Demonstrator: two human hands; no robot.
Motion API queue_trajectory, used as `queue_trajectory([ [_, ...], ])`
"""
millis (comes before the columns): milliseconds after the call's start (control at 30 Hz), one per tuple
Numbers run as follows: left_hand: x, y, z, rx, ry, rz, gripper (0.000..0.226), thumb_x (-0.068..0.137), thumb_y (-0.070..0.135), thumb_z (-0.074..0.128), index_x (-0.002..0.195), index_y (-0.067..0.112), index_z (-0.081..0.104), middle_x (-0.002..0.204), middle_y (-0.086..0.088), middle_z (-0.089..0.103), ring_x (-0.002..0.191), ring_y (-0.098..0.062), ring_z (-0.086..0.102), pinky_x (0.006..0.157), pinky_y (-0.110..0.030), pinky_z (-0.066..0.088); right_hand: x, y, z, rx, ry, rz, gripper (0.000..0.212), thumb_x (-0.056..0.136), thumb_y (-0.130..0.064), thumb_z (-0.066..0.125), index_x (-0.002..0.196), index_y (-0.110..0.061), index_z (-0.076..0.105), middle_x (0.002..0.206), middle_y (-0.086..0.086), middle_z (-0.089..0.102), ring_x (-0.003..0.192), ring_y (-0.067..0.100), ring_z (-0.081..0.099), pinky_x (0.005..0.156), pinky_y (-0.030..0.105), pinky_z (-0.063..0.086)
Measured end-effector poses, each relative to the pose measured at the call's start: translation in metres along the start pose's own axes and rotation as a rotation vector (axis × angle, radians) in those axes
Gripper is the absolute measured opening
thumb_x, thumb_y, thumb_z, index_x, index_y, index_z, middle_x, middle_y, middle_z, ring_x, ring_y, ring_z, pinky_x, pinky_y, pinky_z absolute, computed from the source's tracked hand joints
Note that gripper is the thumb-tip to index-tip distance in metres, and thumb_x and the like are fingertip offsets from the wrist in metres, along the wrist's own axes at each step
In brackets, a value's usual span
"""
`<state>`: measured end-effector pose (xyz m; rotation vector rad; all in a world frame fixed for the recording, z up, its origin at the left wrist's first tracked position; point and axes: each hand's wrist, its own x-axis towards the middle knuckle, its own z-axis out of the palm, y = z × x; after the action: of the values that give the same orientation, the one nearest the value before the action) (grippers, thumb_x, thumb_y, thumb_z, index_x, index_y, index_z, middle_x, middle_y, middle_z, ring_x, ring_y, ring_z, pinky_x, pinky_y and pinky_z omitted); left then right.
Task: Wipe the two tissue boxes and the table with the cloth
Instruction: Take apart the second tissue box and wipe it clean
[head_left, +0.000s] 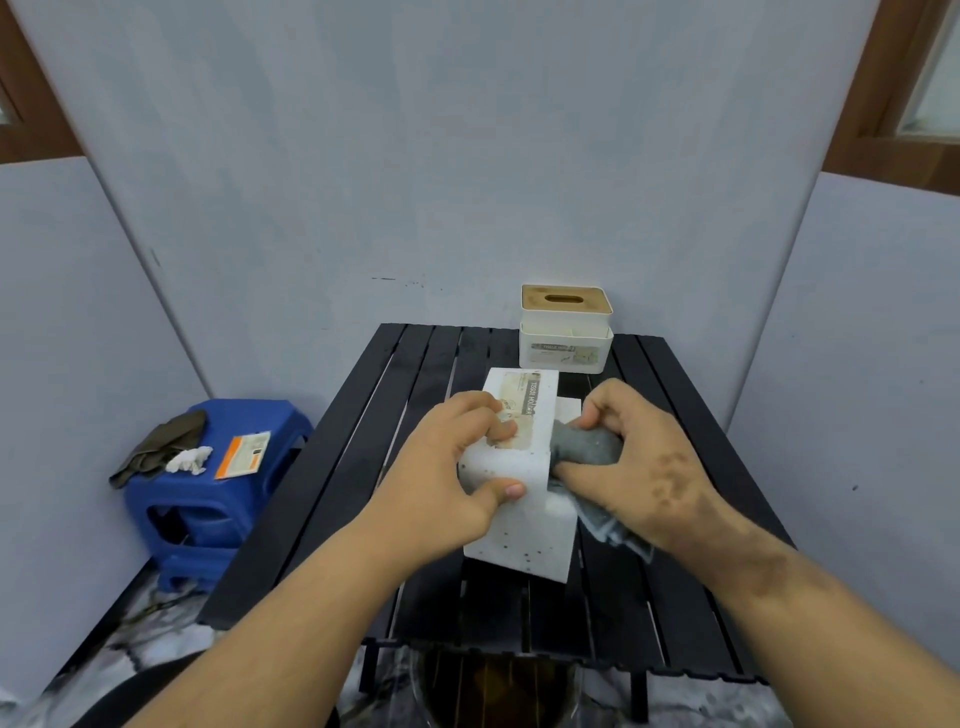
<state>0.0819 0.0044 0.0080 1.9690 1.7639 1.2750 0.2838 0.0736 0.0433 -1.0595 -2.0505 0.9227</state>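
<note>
Left hand (447, 467) curled round white rectangular tissue box (519, 530) lying on black slatted table (322, 499), right hand (639, 467) bunching grey cloth (587, 447) against its side, second white wooden-lidded tissue box (566, 327) upright at far edge

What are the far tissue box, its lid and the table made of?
Far tissue box: likely plastic, smooth matte white walls with rounded corners. Lid: looks like wood or bamboo, tan with a slot. Table: black slats with gaps, slightly glossy; metal or coated wood, unclear.
</note>
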Motion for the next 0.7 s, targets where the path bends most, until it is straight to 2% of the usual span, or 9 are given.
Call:
queue_trajectory([
  [133, -0.002, 0.005, 0.001, 0.035, -0.001, 0.02, 0.042, 0.069, 0.032, 0.078, 0.108, 0.019, 0.068, 0.128, 0.017, 0.052, 0.123, 0.0, 0.049, 0.104, -0.018, 0.041, 0.002, 0.005, -0.026, 0.074, -0.248, 0.051, 0.048, 0.072, -0.004, 0.086, 0.092, -0.02, 0.045, 0.096, 0.004, 0.078, 0.086, 0.023, 0.075, 0.079, 0.042, 0.062],
  [200, -0.001, 0.007, 0.003, 0.028, -0.01, 0.025, 0.043, 0.069, 0.034, 0.079, 0.109, 0.019, 0.069, 0.127, 0.017, 0.052, 0.123, -0.001, 0.049, 0.103, -0.014, 0.038, 0.003, 0.005, -0.028, 0.027, -0.201, 0.041, 0.05, 0.071, -0.007, 0.087, 0.091, -0.023, 0.044, 0.093, 0.005, 0.078, 0.079, 0.023, 0.075, 0.073, 0.041, 0.063],
  [300, 0.0, 0.005, 0.002, 0.032, -0.005, 0.017, 0.042, 0.07, 0.032, 0.078, 0.108, 0.018, 0.069, 0.126, 0.015, 0.053, 0.122, -0.004, 0.05, 0.102, -0.015, 0.039, 0.0, 0.004, -0.006, 0.053, -0.042, -0.002, 0.045, 0.075, -0.003, 0.081, 0.09, -0.022, 0.043, 0.093, 0.003, 0.075, 0.06, 0.017, 0.07, 0.051, 0.034, 0.059],
  [333, 0.0, 0.005, 0.002, 0.037, -0.003, 0.01, 0.041, 0.07, 0.031, 0.077, 0.108, 0.019, 0.068, 0.126, 0.015, 0.053, 0.121, -0.004, 0.05, 0.101, -0.015, 0.04, 0.0, 0.006, 0.001, 0.071, -0.018, -0.02, 0.044, 0.076, -0.003, 0.08, 0.089, -0.022, 0.043, 0.093, 0.003, 0.074, 0.061, 0.014, 0.068, 0.052, 0.037, 0.059],
  [400, 0.0, 0.007, 0.002, 0.061, -0.003, 0.011, 0.04, 0.07, 0.029, 0.076, 0.108, 0.019, 0.067, 0.125, 0.017, 0.053, 0.12, -0.002, 0.05, 0.099, -0.014, 0.04, -0.001, 0.01, 0.002, 0.098, -0.072, -0.026, 0.045, 0.076, -0.005, 0.082, 0.089, -0.024, 0.043, 0.095, 0.003, 0.075, 0.075, 0.012, 0.07, 0.067, 0.042, 0.062],
  [467, 0.0, 0.008, 0.002, 0.089, -0.005, 0.026, 0.038, 0.072, 0.026, 0.078, 0.108, 0.02, 0.067, 0.125, 0.018, 0.052, 0.118, 0.003, 0.049, 0.096, -0.012, 0.04, 0.002, 0.012, -0.011, 0.13, -0.21, -0.002, 0.047, 0.076, -0.005, 0.083, 0.092, -0.023, 0.043, 0.1, 0.002, 0.077, 0.091, 0.02, 0.074, 0.081, 0.044, 0.062],
  [533, 0.0, 0.007, 0.0, 0.076, -0.009, 0.03, 0.038, 0.074, 0.023, 0.081, 0.108, 0.021, 0.067, 0.126, 0.018, 0.052, 0.12, 0.007, 0.047, 0.097, -0.013, 0.04, 0.008, 0.011, -0.026, 0.074, -0.321, 0.004, 0.049, 0.076, -0.006, 0.084, 0.093, -0.024, 0.042, 0.103, 0.0, 0.078, 0.095, 0.02, 0.074, 0.086, 0.043, 0.06],
  [600, 0.001, 0.006, -0.002, 0.052, -0.02, 0.02, 0.037, 0.075, 0.02, 0.084, 0.108, 0.021, 0.067, 0.129, 0.017, 0.053, 0.123, 0.002, 0.048, 0.101, -0.018, 0.041, 0.012, 0.007, -0.032, 0.013, -0.29, -0.002, 0.051, 0.073, -0.006, 0.084, 0.091, -0.025, 0.041, 0.097, 0.002, 0.078, 0.088, 0.021, 0.075, 0.082, 0.045, 0.061],
  [700, 0.001, 0.007, 0.001, 0.066, -0.007, 0.02, 0.036, 0.075, 0.023, 0.083, 0.107, 0.021, 0.068, 0.126, 0.016, 0.054, 0.122, -0.004, 0.05, 0.1, -0.02, 0.042, 0.011, 0.005, -0.016, 0.047, -0.097, -0.012, 0.05, 0.07, -0.003, 0.081, 0.087, -0.025, 0.04, 0.089, 0.01, 0.075, 0.077, 0.033, 0.072, 0.068, 0.05, 0.061],
])
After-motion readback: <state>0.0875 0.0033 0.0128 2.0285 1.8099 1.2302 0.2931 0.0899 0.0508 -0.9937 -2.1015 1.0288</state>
